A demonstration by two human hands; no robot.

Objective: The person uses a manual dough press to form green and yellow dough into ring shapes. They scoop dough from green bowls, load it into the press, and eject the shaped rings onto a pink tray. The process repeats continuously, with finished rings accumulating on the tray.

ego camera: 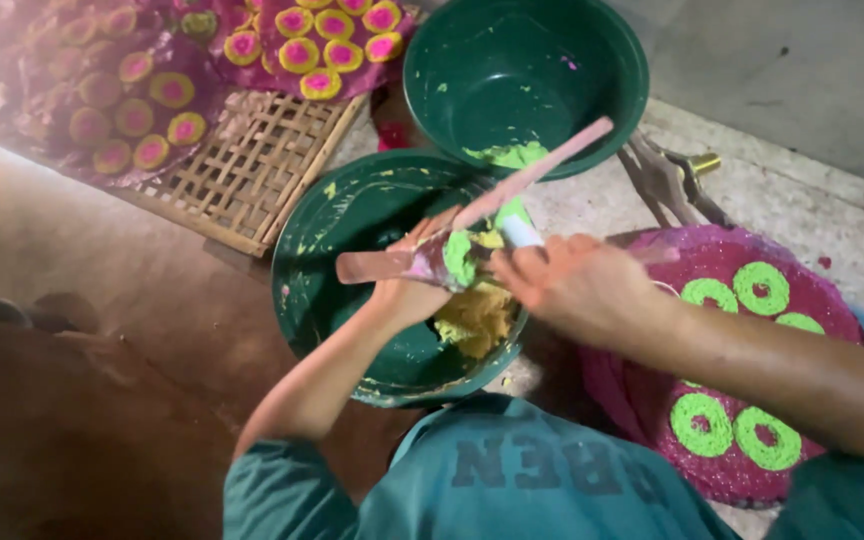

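My left hand (414, 285) had its fingers (432, 232) wrapped tight around a flat pink stick (377, 265) with a lump of green paste (459, 256) on it, and my right hand (572, 285) had its fingers (514, 268) closed on a second pink stick (542, 172) that crossed the first one. Both hands were over a green bowl (327, 280) with yellow paste (477, 318) inside. Another green bowl (522, 70) sat just behind it, and green rings (762, 288) lay on a pink sheet (832, 300) to the right, on the floor.

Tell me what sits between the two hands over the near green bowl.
In the head view, a lump of green paste on a pink flat stick lies between the left hand and right hand, above the near bowl.
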